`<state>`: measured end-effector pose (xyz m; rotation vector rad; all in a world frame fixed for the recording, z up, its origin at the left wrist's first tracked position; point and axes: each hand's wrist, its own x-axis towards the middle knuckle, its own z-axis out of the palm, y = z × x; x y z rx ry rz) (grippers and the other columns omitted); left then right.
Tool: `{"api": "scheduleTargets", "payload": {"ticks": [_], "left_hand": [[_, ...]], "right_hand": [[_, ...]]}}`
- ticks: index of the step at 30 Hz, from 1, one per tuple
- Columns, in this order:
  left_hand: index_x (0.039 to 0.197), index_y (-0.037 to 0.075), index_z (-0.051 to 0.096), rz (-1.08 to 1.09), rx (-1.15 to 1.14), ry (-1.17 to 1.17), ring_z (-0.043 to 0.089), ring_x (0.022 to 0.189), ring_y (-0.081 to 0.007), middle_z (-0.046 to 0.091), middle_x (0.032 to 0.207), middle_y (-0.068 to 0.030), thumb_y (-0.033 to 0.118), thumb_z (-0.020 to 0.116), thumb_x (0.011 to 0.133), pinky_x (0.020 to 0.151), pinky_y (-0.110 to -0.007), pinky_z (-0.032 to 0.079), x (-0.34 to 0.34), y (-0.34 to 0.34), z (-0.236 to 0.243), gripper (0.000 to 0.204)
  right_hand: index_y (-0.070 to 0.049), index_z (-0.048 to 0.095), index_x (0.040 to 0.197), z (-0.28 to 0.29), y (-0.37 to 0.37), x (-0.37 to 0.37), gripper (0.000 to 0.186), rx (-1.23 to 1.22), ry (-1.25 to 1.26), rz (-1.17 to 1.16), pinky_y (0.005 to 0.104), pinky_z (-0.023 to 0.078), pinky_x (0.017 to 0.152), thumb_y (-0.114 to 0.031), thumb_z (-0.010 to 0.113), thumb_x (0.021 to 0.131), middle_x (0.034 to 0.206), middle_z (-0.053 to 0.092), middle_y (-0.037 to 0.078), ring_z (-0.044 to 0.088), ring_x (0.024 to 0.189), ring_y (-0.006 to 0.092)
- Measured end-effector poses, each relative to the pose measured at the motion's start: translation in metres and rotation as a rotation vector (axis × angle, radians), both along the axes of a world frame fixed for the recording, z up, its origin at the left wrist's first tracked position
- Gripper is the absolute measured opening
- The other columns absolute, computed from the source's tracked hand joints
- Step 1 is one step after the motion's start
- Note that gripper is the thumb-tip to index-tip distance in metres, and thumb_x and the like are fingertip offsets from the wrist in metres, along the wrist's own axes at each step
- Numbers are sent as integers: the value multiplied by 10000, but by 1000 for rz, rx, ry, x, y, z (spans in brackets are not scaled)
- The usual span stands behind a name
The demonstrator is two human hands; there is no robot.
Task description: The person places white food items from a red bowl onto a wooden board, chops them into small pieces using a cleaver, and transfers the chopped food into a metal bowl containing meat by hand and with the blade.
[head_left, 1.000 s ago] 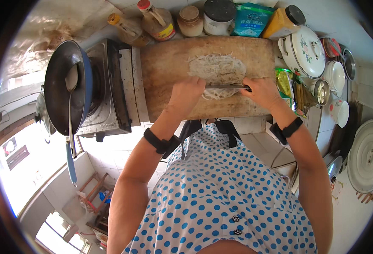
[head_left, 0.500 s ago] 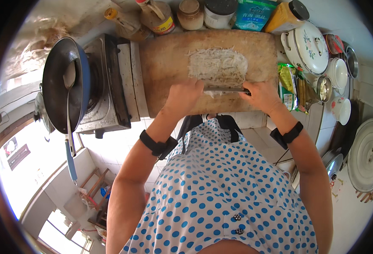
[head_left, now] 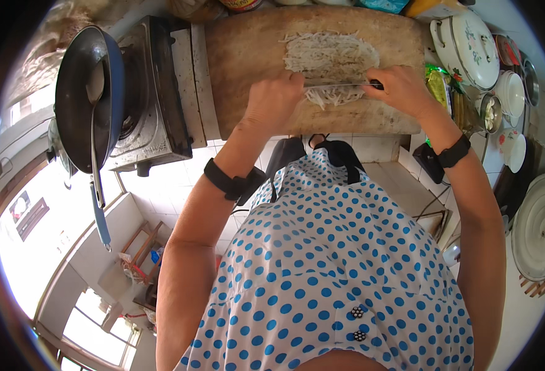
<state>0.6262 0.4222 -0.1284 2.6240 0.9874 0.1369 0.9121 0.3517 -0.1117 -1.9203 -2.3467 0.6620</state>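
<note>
While both hands (head_left: 277, 96) hold a thin metal knife (head_left: 340, 85), pale stringy shreds (head_left: 331, 52) heaped flat, stained wooden board (head_left: 241, 49).

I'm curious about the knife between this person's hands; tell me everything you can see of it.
The knife has a thin, silvery, metal-looking blade, seen nearly edge-on, and a black handle. It runs almost straight from left to right across the pale shreds on the wooden board. The right hand grips the handle; the left hand is at the blade's other end, hiding the tip. Whether the edge touches the board is unclear.
</note>
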Motion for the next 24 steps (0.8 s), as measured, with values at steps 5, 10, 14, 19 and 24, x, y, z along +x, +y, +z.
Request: {"api": "scheduleTargets", "payload": {"ticks": [5,10,14,19,24], "left_hand": [[811,81,578,-25,52,-158,643,722,-333,613,791,-99,213,769,784,597,-434,524,-13,-1,16,234],[787,87,568,-80,58,-64,651,732,-310,619,780,-88,237,764,790,589,-410,523,-8,-11,-1,246],[817,86,590,-107,33,8,661,753,-298,620,783,-86,242,754,806,579,-402,521,-3,0,6,227],[842,84,627,-130,-26,61,654,812,-303,626,813,-82,206,751,799,684,-416,524,25,24,51,178],[843,103,645,-279,221,-203,625,896,-274,626,853,-56,144,767,731,850,-405,471,80,64,41,171]], "right_hand": [[-107,671,888,36,-7,-12,285,-87,-52,-12,461,502,630,-389,636,908,727,678,126,665,715,345],[-94,670,874,7,-33,-13,298,-29,31,-70,443,510,627,-391,666,890,726,683,130,672,698,334],[-85,672,871,7,-28,-8,328,-67,34,-78,441,533,658,-413,669,881,762,697,134,684,734,340],[-79,662,869,54,-32,-1,342,-77,168,-267,441,531,655,-420,697,869,774,705,130,687,747,344],[-86,650,920,43,-43,17,335,-62,197,-490,450,526,671,-410,715,864,770,701,132,688,758,358]]}}
